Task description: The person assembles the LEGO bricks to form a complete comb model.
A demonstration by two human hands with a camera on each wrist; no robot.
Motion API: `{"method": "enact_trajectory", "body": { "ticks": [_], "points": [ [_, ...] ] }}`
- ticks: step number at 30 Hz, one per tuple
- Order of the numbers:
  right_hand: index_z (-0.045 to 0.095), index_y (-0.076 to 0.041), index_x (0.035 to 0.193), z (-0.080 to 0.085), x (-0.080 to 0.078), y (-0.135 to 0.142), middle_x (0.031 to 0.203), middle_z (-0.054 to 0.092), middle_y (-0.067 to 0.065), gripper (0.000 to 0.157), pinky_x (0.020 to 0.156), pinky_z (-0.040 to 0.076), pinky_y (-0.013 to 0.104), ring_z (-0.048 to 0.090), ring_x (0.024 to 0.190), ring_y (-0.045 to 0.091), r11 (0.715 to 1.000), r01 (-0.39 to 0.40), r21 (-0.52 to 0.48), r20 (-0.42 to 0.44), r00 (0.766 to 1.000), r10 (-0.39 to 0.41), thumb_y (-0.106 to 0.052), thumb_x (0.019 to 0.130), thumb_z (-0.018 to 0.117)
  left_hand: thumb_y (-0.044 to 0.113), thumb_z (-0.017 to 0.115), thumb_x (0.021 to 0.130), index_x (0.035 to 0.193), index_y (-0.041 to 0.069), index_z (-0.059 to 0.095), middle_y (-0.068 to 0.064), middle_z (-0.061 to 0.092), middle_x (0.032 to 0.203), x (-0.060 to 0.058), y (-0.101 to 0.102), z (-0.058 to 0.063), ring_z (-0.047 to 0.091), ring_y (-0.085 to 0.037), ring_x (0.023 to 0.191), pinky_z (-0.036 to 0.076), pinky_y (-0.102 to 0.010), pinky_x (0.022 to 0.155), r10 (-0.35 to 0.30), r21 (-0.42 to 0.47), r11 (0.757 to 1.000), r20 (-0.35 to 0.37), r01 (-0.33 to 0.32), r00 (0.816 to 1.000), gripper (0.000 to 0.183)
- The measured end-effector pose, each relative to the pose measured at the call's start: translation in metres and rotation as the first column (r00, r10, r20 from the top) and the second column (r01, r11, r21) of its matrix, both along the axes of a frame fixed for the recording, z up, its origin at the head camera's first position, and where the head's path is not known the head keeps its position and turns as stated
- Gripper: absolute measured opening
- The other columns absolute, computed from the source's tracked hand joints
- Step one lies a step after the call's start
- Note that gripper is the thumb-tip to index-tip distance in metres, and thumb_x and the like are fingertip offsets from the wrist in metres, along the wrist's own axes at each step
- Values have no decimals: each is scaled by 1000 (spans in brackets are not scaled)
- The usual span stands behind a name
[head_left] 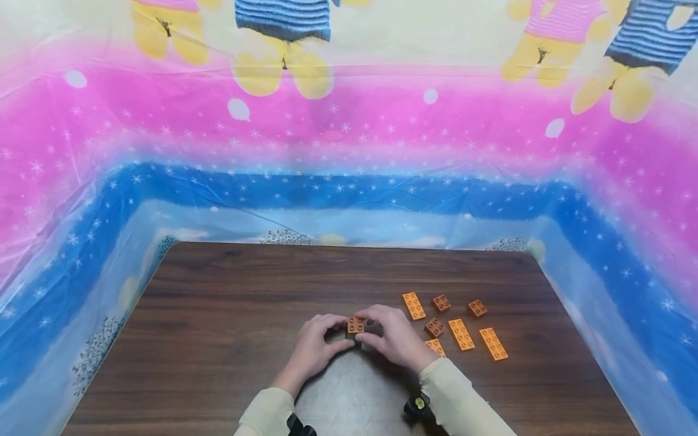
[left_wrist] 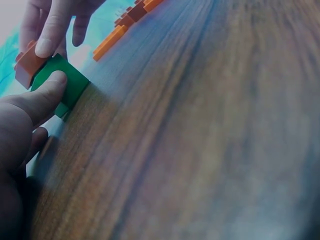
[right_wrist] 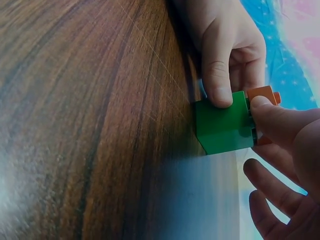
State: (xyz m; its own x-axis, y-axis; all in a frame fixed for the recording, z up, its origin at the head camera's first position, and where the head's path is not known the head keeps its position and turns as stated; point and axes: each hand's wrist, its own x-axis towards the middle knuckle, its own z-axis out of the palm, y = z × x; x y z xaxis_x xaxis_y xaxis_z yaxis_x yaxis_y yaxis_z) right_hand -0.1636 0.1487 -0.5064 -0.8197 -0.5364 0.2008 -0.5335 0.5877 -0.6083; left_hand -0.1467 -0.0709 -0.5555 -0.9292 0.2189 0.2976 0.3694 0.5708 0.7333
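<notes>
A green toy building block (right_wrist: 225, 127) rests on the table near its front. On its studded top sits a small reddish-brown brick (head_left: 355, 326) with its own studs upward; whether it is fully seated I cannot tell. My left hand (head_left: 313, 344) grips the green block from the left, thumb along the near side. From the right, my right hand (head_left: 397, 333) pinches the brown brick between thumb and fingers. In the right wrist view, a narrow dark gap with bits of green stud shows between block and brick.
Right of my hands lie loose flat orange bricks (head_left: 461, 335) and small brown bricks (head_left: 441, 303), one orange brick partly hidden by my right forearm. A patterned cloth (head_left: 349, 194) hangs behind and beside the brown wooden table (head_left: 218, 290).
</notes>
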Motion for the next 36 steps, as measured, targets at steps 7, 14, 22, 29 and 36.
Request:
{"method": "enact_trajectory", "body": {
  "ticks": [7, 14, 22, 29, 36],
  "points": [
    [74, -16, 127, 0, -1, 1, 115, 74, -4, 34, 87, 57, 36, 69, 102, 12, 1000, 7, 16, 0, 1000, -7, -25, 95, 81, 26, 92, 81, 115, 19, 78, 10, 77, 106, 0, 0, -1, 65, -10, 100, 51, -39, 92, -3, 4, 1000, -5, 3, 1000, 37],
    [74, -16, 125, 0, 2, -3, 114, 74, -3, 34, 94, 53, 45, 68, 103, 15, 993, 4, 121, -29, 1000, 0, -29, 94, 81, 25, 92, 81, 113, 19, 79, 11, 76, 104, 4, -2, -5, 64, -9, 98, 50, -39, 90, -2, 5, 1000, -1, 2, 1000, 36],
    [75, -15, 124, -1, 2, -3, 109, 73, -5, 33, 86, 55, 38, 67, 97, 12, 993, -6, 119, -10, 1000, 7, -29, 94, 81, 25, 92, 81, 113, 20, 79, 13, 76, 104, 4, -3, -8, 65, -8, 97, 51, -37, 90, -12, 7, 1000, -4, 12, 1000, 35],
    [75, -14, 124, -4, -3, -2, 109, 72, -3, 32, 74, 55, 29, 67, 90, 13, 999, -13, 39, 34, 999, 12, -24, 94, 82, 25, 92, 81, 113, 19, 79, 11, 76, 103, 1, -2, -5, 64, -8, 96, 51, -36, 89, -4, 6, 1000, -8, 4, 1000, 35],
    [75, -15, 123, -2, -6, 1, 109, 72, -5, 32, 76, 57, 28, 68, 91, 10, 1000, -9, 1, 68, 998, 9, -22, 93, 83, 25, 92, 81, 113, 20, 79, 12, 76, 103, -1, -1, -2, 64, -7, 97, 50, -38, 89, 1, -6, 1000, -20, -1, 1000, 35]
  ]
}}
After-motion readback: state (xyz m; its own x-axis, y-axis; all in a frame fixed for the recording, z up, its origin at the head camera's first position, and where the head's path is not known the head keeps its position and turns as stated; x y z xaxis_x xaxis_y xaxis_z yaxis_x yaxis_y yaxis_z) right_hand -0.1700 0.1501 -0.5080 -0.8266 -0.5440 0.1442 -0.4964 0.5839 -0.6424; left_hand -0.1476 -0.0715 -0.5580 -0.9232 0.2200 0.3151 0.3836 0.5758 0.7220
